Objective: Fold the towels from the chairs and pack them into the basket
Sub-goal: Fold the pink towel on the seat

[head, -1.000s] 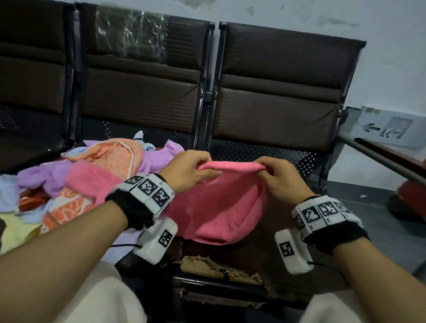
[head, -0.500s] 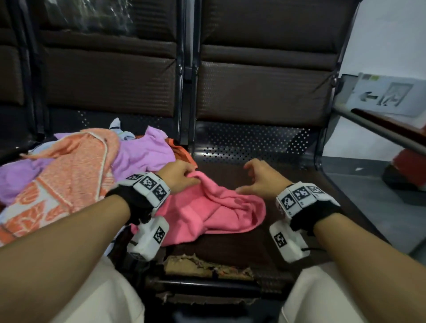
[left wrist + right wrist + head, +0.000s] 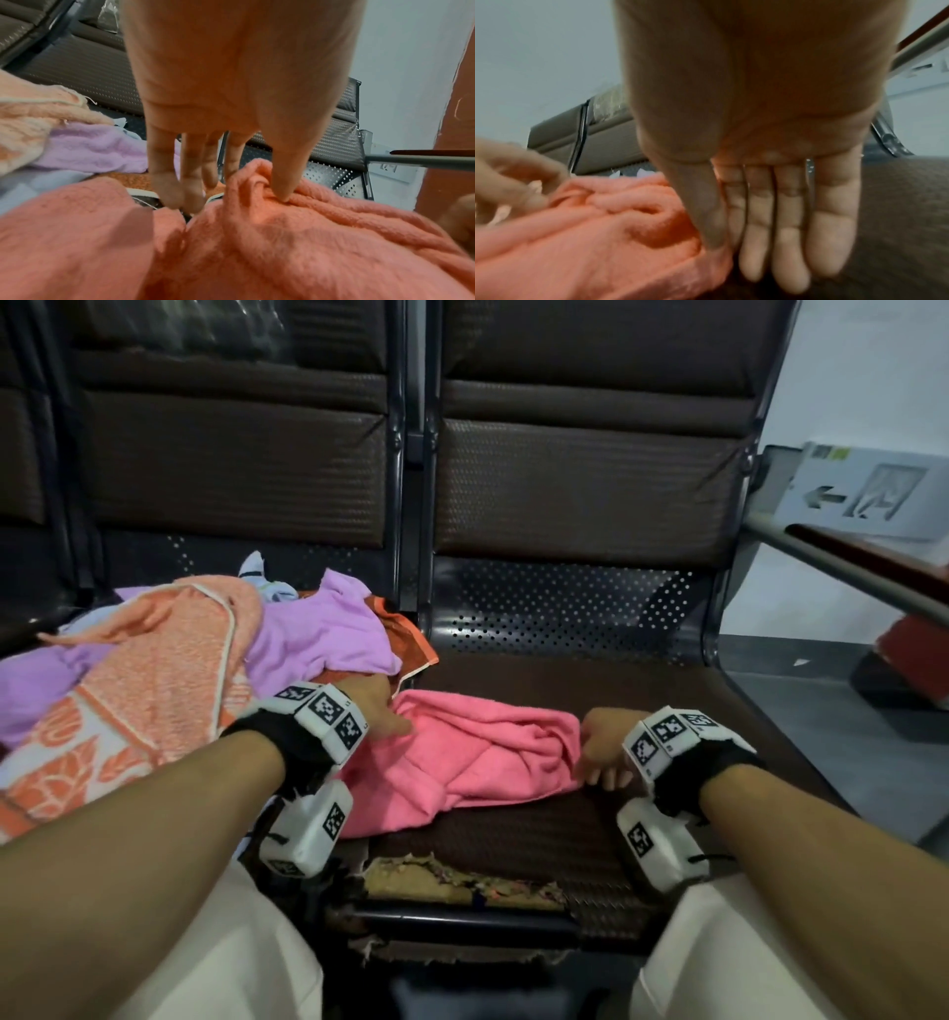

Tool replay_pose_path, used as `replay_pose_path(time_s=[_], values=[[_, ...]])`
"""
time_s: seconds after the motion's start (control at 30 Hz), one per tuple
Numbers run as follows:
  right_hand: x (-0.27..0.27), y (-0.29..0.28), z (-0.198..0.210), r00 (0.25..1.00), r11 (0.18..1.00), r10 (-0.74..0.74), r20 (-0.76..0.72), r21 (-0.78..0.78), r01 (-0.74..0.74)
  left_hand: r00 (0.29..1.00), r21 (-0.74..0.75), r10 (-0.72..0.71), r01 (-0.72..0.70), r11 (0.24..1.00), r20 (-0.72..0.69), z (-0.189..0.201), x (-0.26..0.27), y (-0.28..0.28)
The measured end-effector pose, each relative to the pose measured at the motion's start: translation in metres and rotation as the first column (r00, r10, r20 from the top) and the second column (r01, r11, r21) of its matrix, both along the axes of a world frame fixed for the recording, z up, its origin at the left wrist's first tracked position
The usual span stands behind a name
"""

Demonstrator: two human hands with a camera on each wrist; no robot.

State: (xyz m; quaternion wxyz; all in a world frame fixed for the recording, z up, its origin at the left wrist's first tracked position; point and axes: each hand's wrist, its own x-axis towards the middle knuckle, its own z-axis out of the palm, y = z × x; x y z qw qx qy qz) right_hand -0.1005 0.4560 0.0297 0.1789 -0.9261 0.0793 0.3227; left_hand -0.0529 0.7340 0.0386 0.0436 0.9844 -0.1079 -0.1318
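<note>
A crumpled pink towel (image 3: 472,757) lies on the brown chair seat (image 3: 642,680) in front of me. My left hand (image 3: 380,706) is at the towel's left end. In the left wrist view its thumb (image 3: 282,192) presses into a raised fold of the pink towel (image 3: 282,243) while the fingers reach down behind that fold, pinching it. My right hand (image 3: 598,752) is at the towel's right edge. There its thumb (image 3: 711,233) lies on the towel's corner (image 3: 590,233), with straight fingers (image 3: 790,253) beside it against the seat. No basket is in view.
A heap of other towels sits on the left seat, an orange patterned one (image 3: 154,670) and a purple one (image 3: 318,634) on top. The seat's front edge is torn, with foam (image 3: 452,880) showing. A metal rail (image 3: 847,577) runs at the right.
The pink towel, held up between both hands a second ago, now lies on the seat. Both hands came down with it, and the right hand moved to the towel's right edge.
</note>
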Motion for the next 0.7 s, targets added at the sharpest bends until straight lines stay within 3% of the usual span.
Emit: replay_pose_path(time_s=[0.07,0.13,0.2,0.27,0.3,0.37,0.43,0.5,0.53,0.57,0.6,0.63,0.67,0.7], values=[[0.004,0.007,0.001,0.988,0.981,-0.127,0.093,0.159,0.111,0.986,-0.058,0.062,-0.071,0.996,-0.152,-0.001,-0.004,0.001],[0.008,0.011,0.008,0.929,0.929,-0.265,0.260,0.328,0.173,0.948,-0.072,0.069,-0.096,0.993,-0.310,0.001,-0.012,-0.005],[0.010,0.016,0.017,0.837,0.861,-0.378,0.397,0.483,0.159,0.965,-0.034,0.038,-0.049,0.998,-0.260,0.008,-0.018,-0.013],[0.009,0.020,0.027,0.745,0.688,-0.551,0.375,0.710,0.152,0.997,-0.062,-0.002,-0.003,0.998,-0.077,0.014,-0.018,-0.019],[0.009,0.021,0.032,0.684,0.607,-0.627,0.372,0.784,0.131,1.000,-0.168,0.000,0.000,0.986,0.003,0.017,-0.015,-0.021],[0.011,0.018,0.045,0.533,0.578,-0.702,0.472,0.815,0.040,0.991,-0.532,0.090,-0.024,0.847,0.099,0.025,-0.008,-0.025],[0.016,0.013,0.053,0.440,0.539,-0.746,0.500,0.841,-0.042,0.970,-0.787,0.218,-0.048,0.615,0.111,0.033,-0.001,-0.030],[0.015,0.015,0.051,0.525,0.461,-0.751,0.400,0.887,-0.017,0.962,-0.891,0.273,-0.125,0.437,-0.001,0.033,0.002,-0.033],[0.015,0.017,0.045,0.603,0.434,-0.725,0.333,0.901,0.025,0.960,-0.894,0.273,-0.170,0.414,-0.056,0.028,0.003,-0.034],[0.014,0.017,0.036,0.670,0.444,-0.686,0.285,0.893,0.075,0.963,-0.859,0.258,-0.193,0.474,-0.074,0.021,0.003,-0.035],[0.012,0.015,0.027,0.717,0.498,-0.642,0.271,0.859,0.121,0.973,-0.766,0.223,-0.186,0.616,-0.057,0.014,0.003,-0.034],[0.011,0.012,0.020,0.753,0.611,-0.582,0.307,0.776,0.156,0.984,-0.632,0.175,-0.152,0.759,-0.026,0.006,0.002,-0.034],[0.009,0.008,0.016,0.792,0.762,-0.477,0.380,0.628,0.158,0.992,-0.515,0.126,-0.103,0.851,0.010,-0.001,0.001,-0.033],[0.007,0.005,0.013,0.838,0.888,-0.339,0.428,0.438,0.135,0.996,-0.458,0.084,-0.059,0.887,0.035,-0.005,-0.001,-0.034]])
